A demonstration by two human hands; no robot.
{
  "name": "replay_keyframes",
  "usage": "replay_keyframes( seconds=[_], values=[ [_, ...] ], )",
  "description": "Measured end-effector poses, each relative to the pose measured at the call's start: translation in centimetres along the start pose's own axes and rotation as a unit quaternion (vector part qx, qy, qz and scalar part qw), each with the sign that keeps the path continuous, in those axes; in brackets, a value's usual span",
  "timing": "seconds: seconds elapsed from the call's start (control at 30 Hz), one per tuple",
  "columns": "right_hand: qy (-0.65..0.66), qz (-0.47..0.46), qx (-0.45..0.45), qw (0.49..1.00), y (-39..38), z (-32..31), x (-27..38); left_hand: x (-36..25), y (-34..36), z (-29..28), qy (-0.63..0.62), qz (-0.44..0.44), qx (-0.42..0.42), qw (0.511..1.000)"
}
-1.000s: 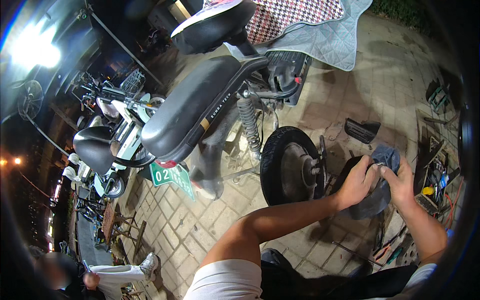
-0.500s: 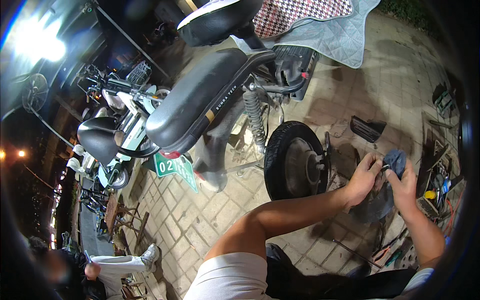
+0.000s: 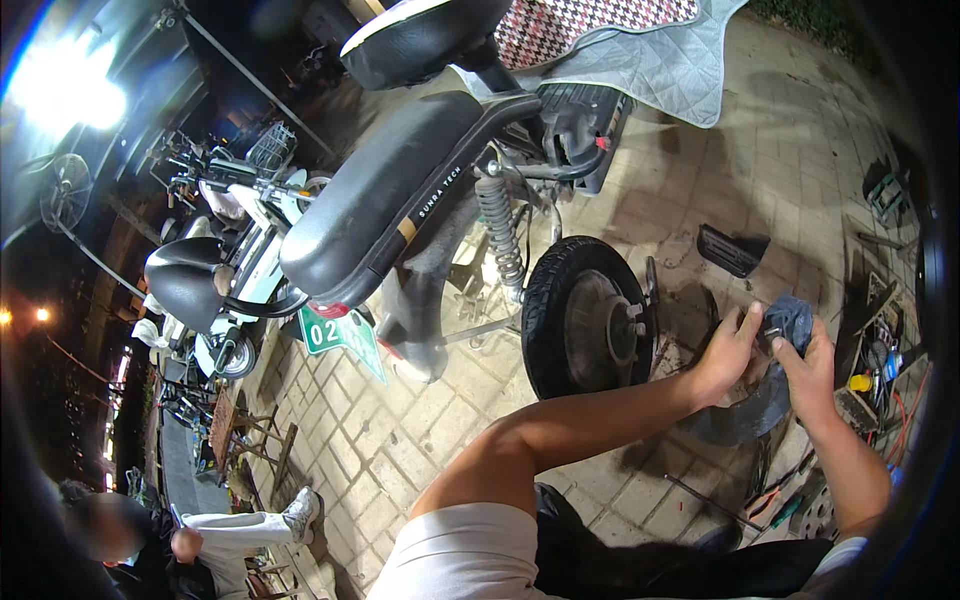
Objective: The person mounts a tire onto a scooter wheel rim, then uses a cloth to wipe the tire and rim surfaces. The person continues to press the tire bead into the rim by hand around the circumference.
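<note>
Both hands are gripping a dark, floppy rubber tube (image 3: 775,330), matte and folded, which is hanging in a loose loop down to the paving just right of the wheel (image 3: 585,315). The left hand (image 3: 728,352) is reaching in on a long, nearly straight forearm, fingers curling closed on the tube's left fold, thumb up. The right hand (image 3: 812,368) is coming up from the lower right, wrist bent, fingers pinching shut on the tube's top, where a small pale piece is showing, too small to make out. The wheel is thick black tyre around a grey metal hub, standing upright under the scooter's glossy black seat (image 3: 375,200) and coiled spring (image 3: 500,235). Tools (image 3: 870,370) at the right edge are lying jumbled and blurred. The tube's lower loop is blending into shadow
</note>
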State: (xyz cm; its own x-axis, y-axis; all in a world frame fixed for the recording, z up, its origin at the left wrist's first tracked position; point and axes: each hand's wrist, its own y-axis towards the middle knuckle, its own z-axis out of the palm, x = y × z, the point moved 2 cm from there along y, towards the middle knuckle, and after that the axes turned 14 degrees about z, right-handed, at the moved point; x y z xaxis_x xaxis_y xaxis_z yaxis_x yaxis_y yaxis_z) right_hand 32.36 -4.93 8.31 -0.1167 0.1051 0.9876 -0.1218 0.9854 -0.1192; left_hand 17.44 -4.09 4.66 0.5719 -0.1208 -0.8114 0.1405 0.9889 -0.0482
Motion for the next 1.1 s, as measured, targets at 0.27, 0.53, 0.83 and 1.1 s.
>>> replay_keyframes(
  seconds=[0.27,0.53,0.83,1.1],
  values=[
    [-0.016,0.064,-0.001,0.998,-0.1,0.0,-0.4,0.5,0.1,-0.5,0.010,-0.044,0.033,0.998],
    [-0.079,0.043,-0.031,0.995,-0.8,-0.4,0.3,-0.4,-0.9,0.4,0.050,-0.011,-0.002,0.999],
    [-0.019,0.034,-0.046,0.998,-1.0,-1.5,0.4,0.2,-0.4,0.6,-0.015,0.024,0.067,0.997],
    [-0.056,0.094,-0.045,0.993,-1.1,-3.0,0.0,1.9,0.2,-0.8,-0.018,-0.050,0.011,0.999]
  ],
)
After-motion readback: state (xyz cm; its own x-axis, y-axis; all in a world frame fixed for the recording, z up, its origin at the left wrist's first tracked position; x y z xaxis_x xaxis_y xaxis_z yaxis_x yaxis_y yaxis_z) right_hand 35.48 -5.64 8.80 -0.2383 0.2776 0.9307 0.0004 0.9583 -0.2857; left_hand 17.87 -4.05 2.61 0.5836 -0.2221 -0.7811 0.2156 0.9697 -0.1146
